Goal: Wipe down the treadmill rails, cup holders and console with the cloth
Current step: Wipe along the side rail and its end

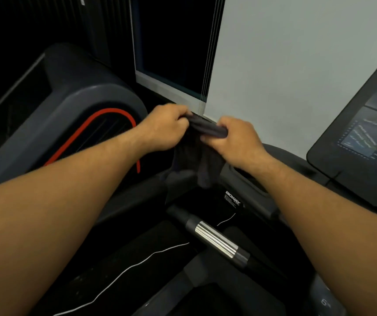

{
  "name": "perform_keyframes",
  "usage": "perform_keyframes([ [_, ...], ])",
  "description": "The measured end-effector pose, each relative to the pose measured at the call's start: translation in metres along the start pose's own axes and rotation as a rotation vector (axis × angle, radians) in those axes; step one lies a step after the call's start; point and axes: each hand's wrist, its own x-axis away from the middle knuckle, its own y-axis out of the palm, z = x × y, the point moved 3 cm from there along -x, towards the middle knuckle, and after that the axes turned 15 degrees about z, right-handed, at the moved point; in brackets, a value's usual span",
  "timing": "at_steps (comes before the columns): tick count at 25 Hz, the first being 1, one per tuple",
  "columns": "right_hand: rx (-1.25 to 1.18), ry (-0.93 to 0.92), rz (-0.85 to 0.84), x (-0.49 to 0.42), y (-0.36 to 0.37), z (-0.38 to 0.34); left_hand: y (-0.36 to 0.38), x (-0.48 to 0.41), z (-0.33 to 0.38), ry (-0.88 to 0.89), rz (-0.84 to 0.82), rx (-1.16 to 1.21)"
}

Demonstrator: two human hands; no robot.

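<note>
Looking down from the head camera, the only view there is, both bare arms reach forward and meet at the centre of the picture, where one dark cloth (pixel 206 151) is held up between them. The left hand (pixel 164 126) has its fingers curled shut on the cloth's top edge at about ten o'clock from the fabric's middle, and the right hand (pixel 235 141) is clenched on the same edge at about two o'clock. The gathered edge between the fists runs as a short roll from ten o'clock down toward four o'clock, and the rest of the cloth hangs loose toward six o'clock, its lower end close over the dark treadmill frame; whether it touches there cannot be told. From this grip the console (pixel 365 131), a dark tilted screen, lies toward three o'clock and is nearer the right hand. The handrail grip with the chrome sleeve (pixel 217 240) lies toward six o'clock, its long axis running from ten o'clock to four o'clock, about parallel to the rolled edge above it. A dark recess (pixel 249 176) just below the right wrist may be a cup holder, though that is not certain. The count is two hands, one cloth, one console screen and one chrome-sleeved grip in sight. By my judgement the cloth is being folded or bunched for wiping, and nothing is being wiped at present.
</note>
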Motion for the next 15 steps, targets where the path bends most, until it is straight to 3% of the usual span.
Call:
perform_keyframes([
  [3,0.140,-0.101,0.155,0.004,0.000,-0.026,-0.018,0.000,-0.004,0.101,0.152,0.015],
  [5,0.239,-0.111,0.030,0.017,0.029,-0.024,-0.016,0.013,-0.027,0.192,0.108,-0.107],
  [8,0.221,-0.146,-0.376,0.070,0.089,-0.015,0.007,0.053,-0.079,0.123,-0.314,-0.402],
  [10,0.120,-0.063,-0.583,0.104,0.114,-0.014,0.008,0.071,-0.101,-0.028,-0.490,-0.349],
  [13,0.043,-0.001,-0.522,0.104,0.116,-0.014,-0.005,0.063,-0.110,-0.171,-0.449,-0.148],
  [15,0.209,-0.135,-0.410,0.099,0.114,-0.014,-0.012,0.057,-0.119,-0.163,-0.458,-0.125],
])
